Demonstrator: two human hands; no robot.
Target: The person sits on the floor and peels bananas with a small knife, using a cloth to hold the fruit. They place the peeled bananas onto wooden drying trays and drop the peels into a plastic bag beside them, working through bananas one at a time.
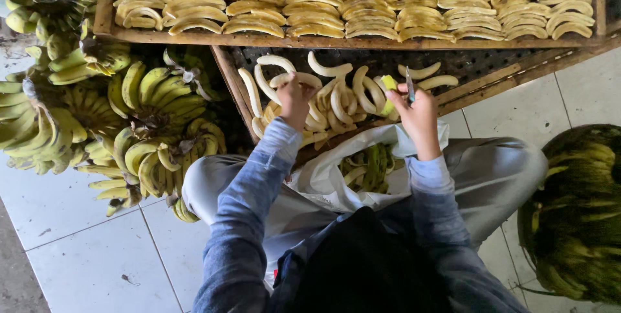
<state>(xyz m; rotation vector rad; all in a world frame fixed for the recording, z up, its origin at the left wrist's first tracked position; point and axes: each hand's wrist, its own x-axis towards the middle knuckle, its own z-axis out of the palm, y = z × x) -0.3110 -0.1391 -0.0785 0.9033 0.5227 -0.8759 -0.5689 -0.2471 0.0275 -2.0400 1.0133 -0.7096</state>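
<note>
Left hand (pixel 295 98) grips a peeled banana (pixel 299 80); right hand (pixel 417 113) holds a knife (pixel 409 86).

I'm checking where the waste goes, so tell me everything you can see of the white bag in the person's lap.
The white bag looks like thin, crinkled plastic. It lies open in the person's lap between the knees, its mouth facing up and its rim folded outward. Inside sit green and yellowish banana peels. Its far edge reaches the wooden-framed mesh tray holding peeled bananas. The right hand, holding a small knife, hovers over its right rim; the right sleeve crosses that rim.
</note>
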